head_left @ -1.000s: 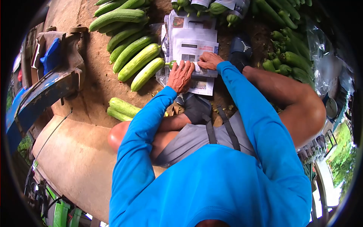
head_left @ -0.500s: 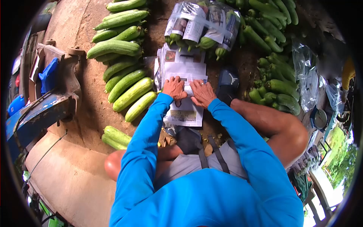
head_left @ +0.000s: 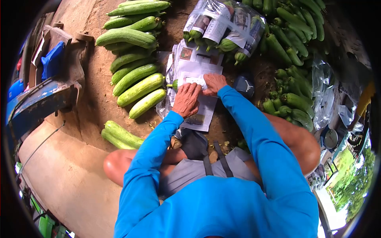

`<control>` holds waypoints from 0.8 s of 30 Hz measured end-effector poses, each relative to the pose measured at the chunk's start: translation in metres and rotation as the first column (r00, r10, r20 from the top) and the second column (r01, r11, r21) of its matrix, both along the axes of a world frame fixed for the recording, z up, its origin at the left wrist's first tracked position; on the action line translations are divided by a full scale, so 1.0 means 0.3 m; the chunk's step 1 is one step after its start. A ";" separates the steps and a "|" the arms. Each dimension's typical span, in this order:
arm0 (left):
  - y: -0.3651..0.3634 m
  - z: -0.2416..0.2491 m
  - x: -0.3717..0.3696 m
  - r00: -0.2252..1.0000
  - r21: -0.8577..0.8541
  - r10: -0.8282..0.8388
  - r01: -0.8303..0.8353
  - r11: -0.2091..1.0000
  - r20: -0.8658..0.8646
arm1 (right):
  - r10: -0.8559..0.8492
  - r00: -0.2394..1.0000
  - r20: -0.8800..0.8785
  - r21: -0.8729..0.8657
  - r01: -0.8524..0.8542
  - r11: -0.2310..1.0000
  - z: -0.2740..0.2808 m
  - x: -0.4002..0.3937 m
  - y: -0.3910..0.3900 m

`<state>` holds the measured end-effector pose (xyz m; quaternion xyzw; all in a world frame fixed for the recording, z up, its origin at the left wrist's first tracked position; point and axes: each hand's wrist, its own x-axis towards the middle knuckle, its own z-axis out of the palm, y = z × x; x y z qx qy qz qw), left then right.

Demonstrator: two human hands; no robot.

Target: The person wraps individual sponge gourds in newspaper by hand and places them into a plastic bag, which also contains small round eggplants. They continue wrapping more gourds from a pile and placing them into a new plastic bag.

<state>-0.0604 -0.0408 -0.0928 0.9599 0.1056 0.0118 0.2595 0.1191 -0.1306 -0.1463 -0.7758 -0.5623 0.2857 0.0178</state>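
Between my knees lies a stack of newspaper sheets (head_left: 203,117). Across it is a luffa gourd (head_left: 174,85) rolled in newspaper, its green stem end poking out at the left. The fingers of my left hand (head_left: 186,100) curve over the paper roll (head_left: 195,82) from the near side. My right hand (head_left: 214,84) is closed on the roll's right end, fingertips partly hidden. Beyond the stack sits a plastic bag of newspaper-wrapped gourds (head_left: 224,25). To the left is a row of bare luffa gourds (head_left: 137,78).
Two more gourds (head_left: 121,135) lie near my left knee. Piles of gourds (head_left: 295,99) and clear plastic bags (head_left: 323,87) are on the right. A shoe (head_left: 243,85) stands beside the stack. A blue metal frame (head_left: 43,99) is at the left.
A gourd stem now shows at the left of the paper roll. My left hand has come nearer over the roll; my right hand has curled at its right end. The view has shifted slightly.
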 end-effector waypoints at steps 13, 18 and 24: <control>0.105 0.392 0.011 0.964 0.112 -0.026 -0.004 0.994 0.264 | -0.454 -0.674 -0.583 -0.644 0.042 0.764 0.314 0.031 -0.056; 0.103 0.500 0.080 0.910 -0.093 -0.038 0.084 0.992 0.414 | -0.214 -0.793 -0.570 -0.188 -0.127 0.974 0.621 0.071 -0.120; 0.017 0.461 0.120 0.968 -0.948 0.236 -0.150 0.281 -0.083 | -0.298 0.375 -0.878 -0.248 0.175 0.953 0.592 0.343 -0.055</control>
